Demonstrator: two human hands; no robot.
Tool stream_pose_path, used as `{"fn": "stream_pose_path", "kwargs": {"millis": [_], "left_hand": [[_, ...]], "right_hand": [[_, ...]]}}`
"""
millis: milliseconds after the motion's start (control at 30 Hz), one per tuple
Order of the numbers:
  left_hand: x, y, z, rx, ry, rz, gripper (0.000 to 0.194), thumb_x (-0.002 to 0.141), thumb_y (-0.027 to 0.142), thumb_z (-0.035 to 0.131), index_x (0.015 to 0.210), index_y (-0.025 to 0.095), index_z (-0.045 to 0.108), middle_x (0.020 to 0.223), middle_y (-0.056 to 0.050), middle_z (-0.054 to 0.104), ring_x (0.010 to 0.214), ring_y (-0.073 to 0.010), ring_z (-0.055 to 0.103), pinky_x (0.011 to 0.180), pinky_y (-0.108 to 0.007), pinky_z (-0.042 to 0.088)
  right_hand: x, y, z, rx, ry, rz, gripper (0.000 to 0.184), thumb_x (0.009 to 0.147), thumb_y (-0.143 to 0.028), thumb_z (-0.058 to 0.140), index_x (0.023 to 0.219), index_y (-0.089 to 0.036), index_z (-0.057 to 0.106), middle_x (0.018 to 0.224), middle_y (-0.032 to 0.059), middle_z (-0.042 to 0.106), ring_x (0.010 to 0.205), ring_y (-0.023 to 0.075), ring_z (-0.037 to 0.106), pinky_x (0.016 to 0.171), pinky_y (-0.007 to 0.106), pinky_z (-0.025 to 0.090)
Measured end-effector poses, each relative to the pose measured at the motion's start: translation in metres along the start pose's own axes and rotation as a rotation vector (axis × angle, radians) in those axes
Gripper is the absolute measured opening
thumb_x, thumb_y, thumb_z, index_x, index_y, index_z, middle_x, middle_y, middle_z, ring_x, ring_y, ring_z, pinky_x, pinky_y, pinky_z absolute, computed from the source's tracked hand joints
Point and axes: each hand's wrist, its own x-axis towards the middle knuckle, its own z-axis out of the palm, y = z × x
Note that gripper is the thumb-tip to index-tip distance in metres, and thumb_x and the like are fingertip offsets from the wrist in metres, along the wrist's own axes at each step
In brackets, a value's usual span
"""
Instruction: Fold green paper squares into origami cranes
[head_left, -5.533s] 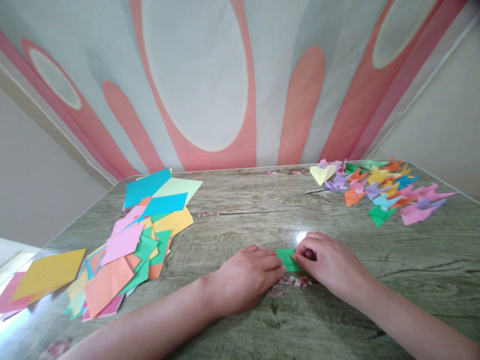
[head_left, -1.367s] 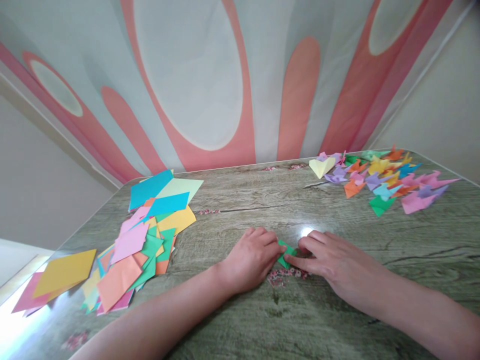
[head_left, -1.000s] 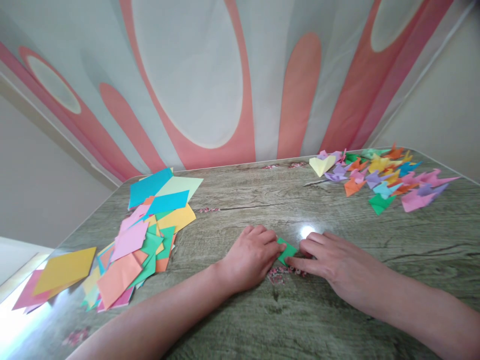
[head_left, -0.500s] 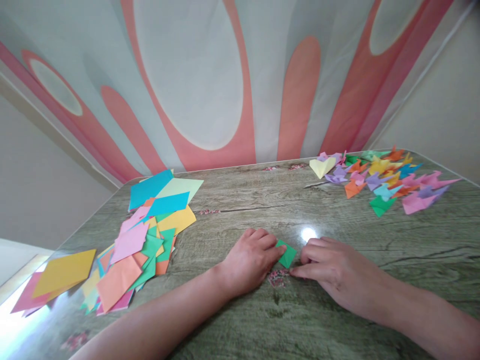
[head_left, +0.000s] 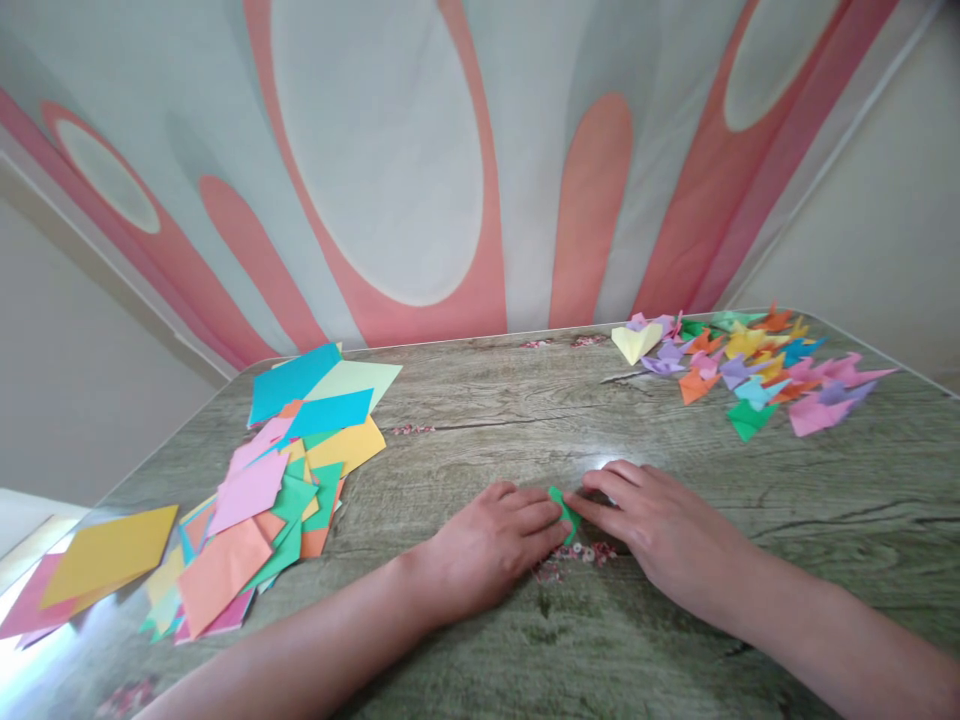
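A small folded piece of green origami paper lies on the wood-grain table, partly covered by fingers. My left hand rests over its left side, fingers pressed together and holding it down. From the right, my right hand reaches in with the index finger on the paper's right edge; its other fingers are bent and its thumb is mostly hidden. Only a narrow green strip shows between the two hands.
Loose coloured paper squares are heaped on the left, with a yellow sheet at the table's left edge. Several folded paper cranes crowd the back right, beside a pale yellow folded piece. A patterned curtain hangs behind the table.
My right hand has moved left, from beside the green paper onto its right edge. Less green shows now, and the left hand covers more of it. The view has shifted slightly.
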Motion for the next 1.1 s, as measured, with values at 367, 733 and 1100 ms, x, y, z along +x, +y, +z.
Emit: {"fn": "stream_pose_path", "kwargs": {"millis": [367,733,1100], "left_hand": [[-0.002,-0.002,-0.004,-0.165,-0.008,-0.05,0.031,0.096,0.019,0.044,0.125,0.017,0.054,0.122,-0.009,0.061,0.117,-0.0225,0.054,0.101,-0.038,0.04],[0.004,-0.014,-0.006,-0.297,0.112,-0.123,0.031,0.093,0.015,0.048,0.123,0.02,0.054,0.118,-0.007,0.063,0.112,-0.02,0.055,0.1,-0.038,0.039],[0.003,-0.009,0.011,-0.164,0.289,-0.152,0.019,0.094,0.028,0.053,0.103,0.017,0.065,0.097,-0.007,0.069,0.095,-0.0203,0.062,0.088,-0.036,0.048]], "right_hand": [[0.002,-0.009,-0.005,0.036,-0.028,0.008,0.027,0.088,-0.015,0.061,0.111,-0.027,0.065,0.089,0.0023,0.061,0.089,0.0229,0.053,0.072,0.038,0.044],[0.002,0.011,-0.005,0.155,0.14,0.036,0.027,0.09,-0.011,0.057,0.109,-0.026,0.069,0.1,0.0049,0.062,0.1,0.0229,0.052,0.084,0.04,0.044],[0.002,-0.004,0.0,0.166,0.077,-0.04,0.02,0.091,-0.012,0.054,0.101,-0.021,0.069,0.099,0.005,0.067,0.098,0.0225,0.055,0.084,0.04,0.047]]}}
